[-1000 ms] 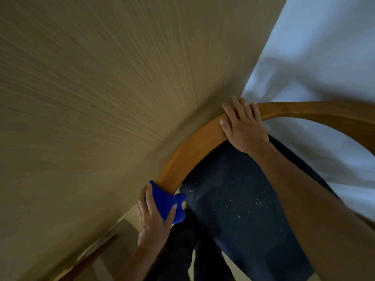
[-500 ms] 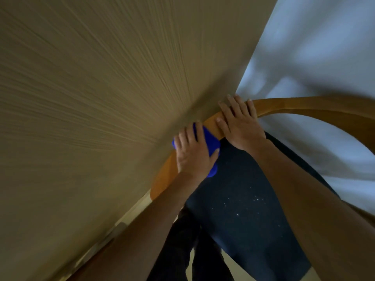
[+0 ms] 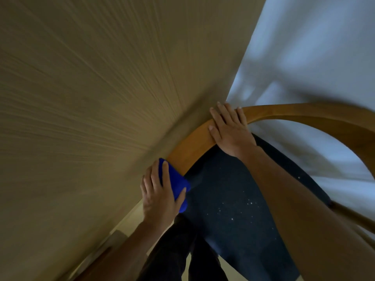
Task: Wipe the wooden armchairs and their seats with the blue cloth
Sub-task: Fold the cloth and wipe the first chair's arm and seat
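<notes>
The wooden armchair's curved back rail arcs from the lower middle up and across to the right. Below it lies the dark blue speckled seat. My left hand presses the blue cloth against the lower left stretch of the rail, fingers wrapped over the cloth. My right hand lies flat on top of the rail higher up, fingers spread, holding the wood steady. The rail's lower left end is hidden under the cloth and hand.
A beige ribbed wall runs close along the left of the chair. A white curtain hangs behind the rail at the right. My dark trouser legs stand at the bottom, over a pale floor.
My left hand slid the blue cloth up the rail next to my right hand, then back down to the lower left stretch. My right hand stayed on the rail.
</notes>
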A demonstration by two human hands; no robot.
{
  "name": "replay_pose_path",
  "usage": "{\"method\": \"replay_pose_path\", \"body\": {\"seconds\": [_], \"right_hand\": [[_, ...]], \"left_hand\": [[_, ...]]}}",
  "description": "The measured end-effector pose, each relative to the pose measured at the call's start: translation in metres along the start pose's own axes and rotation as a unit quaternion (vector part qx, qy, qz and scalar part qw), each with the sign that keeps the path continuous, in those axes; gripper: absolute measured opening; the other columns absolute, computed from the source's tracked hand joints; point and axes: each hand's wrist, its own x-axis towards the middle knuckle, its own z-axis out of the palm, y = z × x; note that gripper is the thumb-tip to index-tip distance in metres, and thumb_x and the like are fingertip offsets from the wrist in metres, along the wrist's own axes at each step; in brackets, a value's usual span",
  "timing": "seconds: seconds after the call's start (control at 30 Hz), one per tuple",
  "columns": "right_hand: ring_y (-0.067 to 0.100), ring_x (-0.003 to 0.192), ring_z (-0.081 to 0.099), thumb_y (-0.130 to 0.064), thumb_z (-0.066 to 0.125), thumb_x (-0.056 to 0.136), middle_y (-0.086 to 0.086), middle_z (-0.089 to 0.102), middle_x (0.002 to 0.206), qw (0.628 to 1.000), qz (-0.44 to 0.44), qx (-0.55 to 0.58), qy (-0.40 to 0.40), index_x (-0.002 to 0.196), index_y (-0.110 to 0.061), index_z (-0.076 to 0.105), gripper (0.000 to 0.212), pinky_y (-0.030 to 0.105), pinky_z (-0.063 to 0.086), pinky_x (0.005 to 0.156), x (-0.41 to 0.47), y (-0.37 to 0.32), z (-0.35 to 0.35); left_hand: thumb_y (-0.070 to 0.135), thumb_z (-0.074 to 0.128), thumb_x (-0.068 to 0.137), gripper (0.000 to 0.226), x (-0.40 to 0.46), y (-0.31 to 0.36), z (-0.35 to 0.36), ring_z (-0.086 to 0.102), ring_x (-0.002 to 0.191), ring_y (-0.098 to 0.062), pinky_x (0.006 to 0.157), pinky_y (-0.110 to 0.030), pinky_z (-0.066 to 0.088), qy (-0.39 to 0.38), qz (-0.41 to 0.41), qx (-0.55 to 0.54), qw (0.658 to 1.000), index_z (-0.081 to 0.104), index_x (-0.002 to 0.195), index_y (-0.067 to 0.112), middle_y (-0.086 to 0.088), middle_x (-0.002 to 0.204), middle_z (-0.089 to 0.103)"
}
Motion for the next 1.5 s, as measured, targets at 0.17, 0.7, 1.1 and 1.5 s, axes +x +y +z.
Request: {"method": "replay_pose_path", "body": {"seconds": [0.17, 0.7, 1.1, 1.5], "right_hand": [[0.016, 0.147, -0.007, -0.036, 0.011, 0.104, 0.0, 0.005, 0.161, 0.992, 0.027, 0.125, -0.006, 0.152, -0.017, 0.01, 0.053, 0.038, -0.013, 0.116, 0.005, -0.002, -0.006], [0.041, 0.143, 0.013, -0.049, 0.026, 0.098, 0.016, 0.023, 0.155, 0.986, 0.064, 0.034, 0.151, 0.146, -0.025, 0.031, 0.054, 0.058, 0.014, 0.115, -0.022, -0.045, 0.027], [0.041, 0.131, 0.038, -0.018, 0.066, 0.086, 0.018, 0.046, 0.14, 0.961, 0.166, -0.01, 0.22, 0.135, -0.015, 0.048, 0.052, 0.055, 0.034, 0.108, -0.045, 0.104, -0.004], [0.04, 0.129, 0.039, 0.005, 0.064, 0.077, 0.019, 0.041, 0.143, 0.862, 0.36, 0.016, 0.356, 0.136, -0.012, 0.044, 0.065, 0.051, 0.04, 0.104, -0.183, 0.19, -0.004]], "left_hand": [[0.058, 0.056, 0.08, 0.087, 0.076, 0.054, -0.017, 0.045, 0.121, -0.036, 0.098, -0.05, 0.042, -0.003, 0.049, -0.003, 0.999, 0.032, 0.143, 0.005, -0.02, 0.143, 0.038], [0.037, 0.038, 0.092, 0.064, 0.088, 0.053, -0.004, 0.041, 0.131, -0.038, 0.101, -0.055, 0.041, -0.045, 0.041, -0.122, 0.991, 0.027, 0.146, 0.004, -0.021, 0.147, 0.036], [0.045, 0.029, 0.098, 0.072, 0.149, 0.153, -0.02, -0.005, 0.147, -0.032, 0.116, -0.052, -0.004, -0.051, 0.168, -0.008, 0.985, -0.002, 0.153, 0.011, -0.014, 0.16, -0.007], [0.049, 0.03, 0.097, 0.077, 0.162, 0.219, -0.029, -0.012, 0.146, -0.034, 0.114, -0.059, -0.006, -0.064, 0.267, 0.052, 0.96, -0.012, 0.151, 0.013, -0.014, 0.159, -0.015]]}}
